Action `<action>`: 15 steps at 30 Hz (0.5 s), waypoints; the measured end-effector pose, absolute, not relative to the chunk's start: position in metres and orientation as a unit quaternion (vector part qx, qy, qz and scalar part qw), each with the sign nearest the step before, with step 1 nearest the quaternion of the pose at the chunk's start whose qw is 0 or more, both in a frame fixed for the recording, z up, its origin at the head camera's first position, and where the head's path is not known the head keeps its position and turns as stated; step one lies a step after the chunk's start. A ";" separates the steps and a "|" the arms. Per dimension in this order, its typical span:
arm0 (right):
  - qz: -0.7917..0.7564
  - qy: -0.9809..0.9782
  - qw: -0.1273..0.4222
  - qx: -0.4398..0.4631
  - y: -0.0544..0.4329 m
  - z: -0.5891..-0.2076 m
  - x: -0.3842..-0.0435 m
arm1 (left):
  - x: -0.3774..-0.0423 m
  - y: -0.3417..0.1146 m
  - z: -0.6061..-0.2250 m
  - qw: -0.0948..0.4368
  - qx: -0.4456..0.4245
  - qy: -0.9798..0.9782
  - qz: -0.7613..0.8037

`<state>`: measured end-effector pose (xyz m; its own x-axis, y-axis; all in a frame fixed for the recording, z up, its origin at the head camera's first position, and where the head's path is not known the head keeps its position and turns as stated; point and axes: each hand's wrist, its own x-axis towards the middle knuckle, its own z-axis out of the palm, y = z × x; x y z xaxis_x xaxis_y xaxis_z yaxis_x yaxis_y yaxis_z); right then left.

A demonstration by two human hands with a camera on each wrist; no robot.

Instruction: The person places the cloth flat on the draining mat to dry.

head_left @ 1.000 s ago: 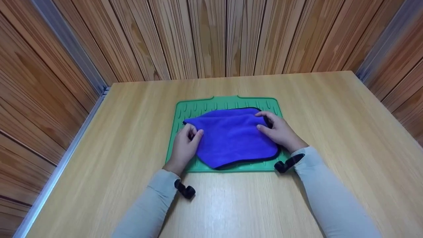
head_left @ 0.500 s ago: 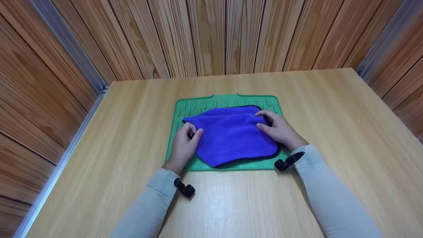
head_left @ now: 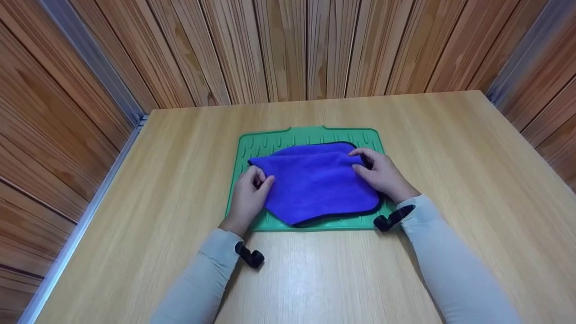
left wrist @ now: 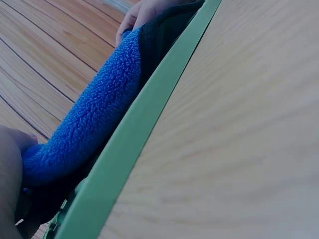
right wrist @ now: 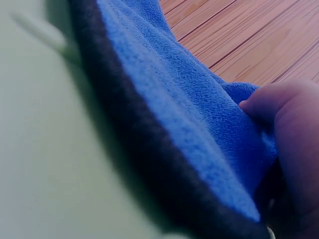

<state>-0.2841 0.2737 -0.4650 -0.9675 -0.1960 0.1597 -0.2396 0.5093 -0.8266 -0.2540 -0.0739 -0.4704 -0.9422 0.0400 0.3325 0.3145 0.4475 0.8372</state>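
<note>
A blue cloth [head_left: 319, 186] with a dark edging lies folded over on a green ribbed mat [head_left: 310, 133]. The wrist views show its fleecy pile. At the cloth's left side, my left hand [head_left: 249, 193] pinches the edge between thumb and curled fingers, near a pointed corner. My right hand [head_left: 382, 173] grips the opposite side, thumb and forefinger on the upper surface; its remaining fingers are hidden. In the left wrist view, the cloth [left wrist: 94, 109] curves up off the mat between both hands. Its dark border [right wrist: 139, 134] crosses the right wrist view.
The mat lies on a light wooden table [head_left: 306, 279]. Wood-plank walls [head_left: 288, 49] stand behind and at both sides, with metal posts [head_left: 96, 58] in the corners. Each wrist carries a small black camera mount [head_left: 249, 256].
Both hands keep their places on the cloth, with the left edge shifted very slightly left. The whole scene sits a little higher in the head view.
</note>
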 end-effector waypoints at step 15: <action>0.475 -0.872 0.086 0.080 0.276 -0.464 -0.285 | -0.253 -0.081 -0.470 0.134 -0.089 -0.839 -0.520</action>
